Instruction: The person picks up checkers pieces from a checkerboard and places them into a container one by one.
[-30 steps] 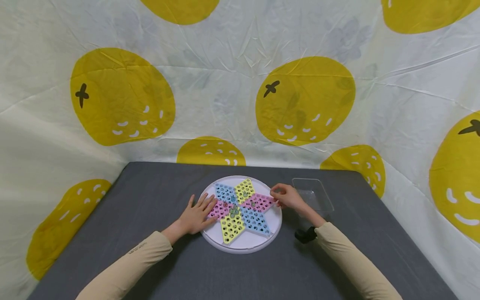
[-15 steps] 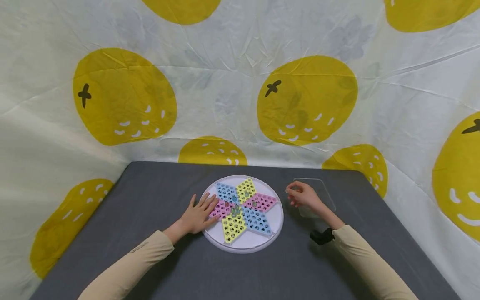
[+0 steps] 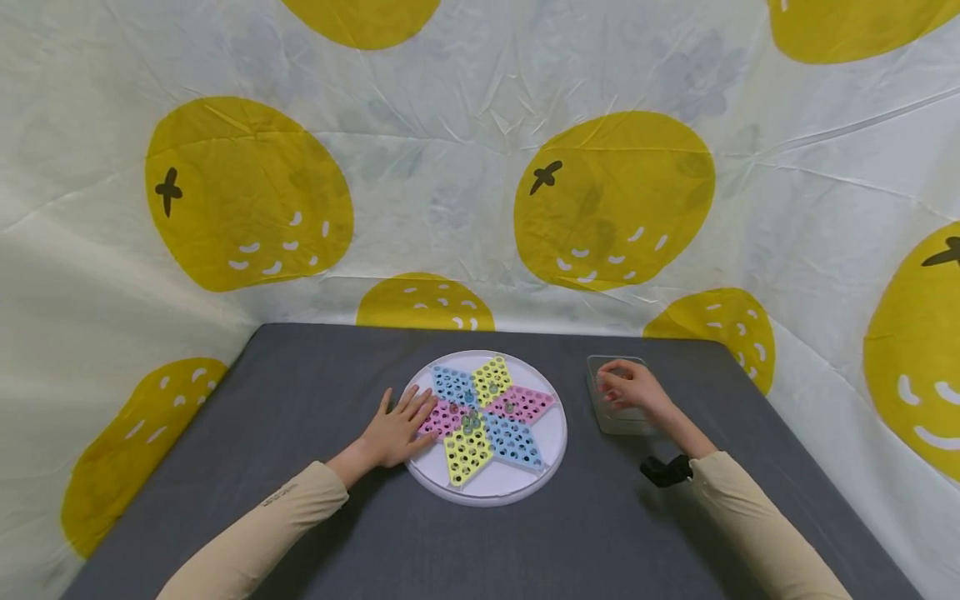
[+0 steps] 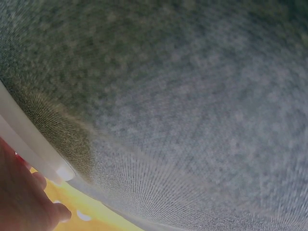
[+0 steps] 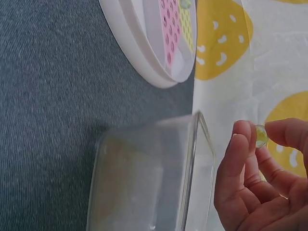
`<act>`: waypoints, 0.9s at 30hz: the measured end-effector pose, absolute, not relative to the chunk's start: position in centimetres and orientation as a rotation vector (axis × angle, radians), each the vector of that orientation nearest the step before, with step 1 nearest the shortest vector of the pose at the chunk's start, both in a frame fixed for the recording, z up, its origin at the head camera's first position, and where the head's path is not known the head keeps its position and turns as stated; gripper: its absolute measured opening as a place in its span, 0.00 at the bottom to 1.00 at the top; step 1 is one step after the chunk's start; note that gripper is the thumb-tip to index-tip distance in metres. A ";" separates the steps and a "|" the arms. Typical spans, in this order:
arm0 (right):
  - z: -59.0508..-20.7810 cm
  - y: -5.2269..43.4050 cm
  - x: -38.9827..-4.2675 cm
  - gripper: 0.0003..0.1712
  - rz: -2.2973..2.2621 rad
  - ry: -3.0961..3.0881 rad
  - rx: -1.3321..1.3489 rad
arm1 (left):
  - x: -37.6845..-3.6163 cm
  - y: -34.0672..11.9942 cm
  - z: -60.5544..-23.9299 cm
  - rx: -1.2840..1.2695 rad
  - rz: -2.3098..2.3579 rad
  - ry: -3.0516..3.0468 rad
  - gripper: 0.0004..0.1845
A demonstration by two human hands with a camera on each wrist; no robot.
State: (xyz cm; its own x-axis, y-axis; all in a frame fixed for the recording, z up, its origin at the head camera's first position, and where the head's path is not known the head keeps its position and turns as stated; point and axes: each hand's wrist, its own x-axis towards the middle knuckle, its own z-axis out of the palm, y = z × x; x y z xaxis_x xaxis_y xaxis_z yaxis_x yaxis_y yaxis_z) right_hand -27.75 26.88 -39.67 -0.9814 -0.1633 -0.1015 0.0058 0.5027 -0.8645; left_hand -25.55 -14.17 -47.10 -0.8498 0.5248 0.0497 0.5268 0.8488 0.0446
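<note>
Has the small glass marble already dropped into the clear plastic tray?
No: in the right wrist view the right hand pinches the small glass marble between its fingertips, above the clear plastic tray.

Person, two arms showing, head view. Wearing a long-sleeved top in plain beige on both arms. Left sleeve (image 3: 247, 542) is carrying a small dark printed marking near the cuff, too small to read, and is ending at the wrist. Right sleeve (image 3: 757, 533) is ending at the wrist too, where a small black device (image 3: 663, 472) is sitting strapped on. Left hand (image 3: 393, 433) and right hand (image 3: 633, 387) are both showing bare, with no rings or gloves.
</note>
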 end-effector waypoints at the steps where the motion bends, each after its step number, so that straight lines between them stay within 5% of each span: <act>1: -39.6 27.1 -27.7 0.25 -1.483 2.574 -0.138 | -25.5 -14.2 -47.1 -0.849 -0.089 -2.987 0.34; 27: -40.3 30.9 -28.8 0.28 -1.487 2.544 0.004 | -25.5 -14.2 -47.1 -0.856 -0.088 -2.963 0.34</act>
State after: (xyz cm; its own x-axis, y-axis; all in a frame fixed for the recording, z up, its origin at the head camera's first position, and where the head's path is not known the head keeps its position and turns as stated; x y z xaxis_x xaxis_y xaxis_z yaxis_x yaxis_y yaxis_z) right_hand -28.80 30.93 -40.27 -0.9810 -0.0953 -0.1687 0.1003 0.4954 -0.8629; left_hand -25.46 -14.25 -47.08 -0.8445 0.5310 0.0699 0.5342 0.8444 0.0392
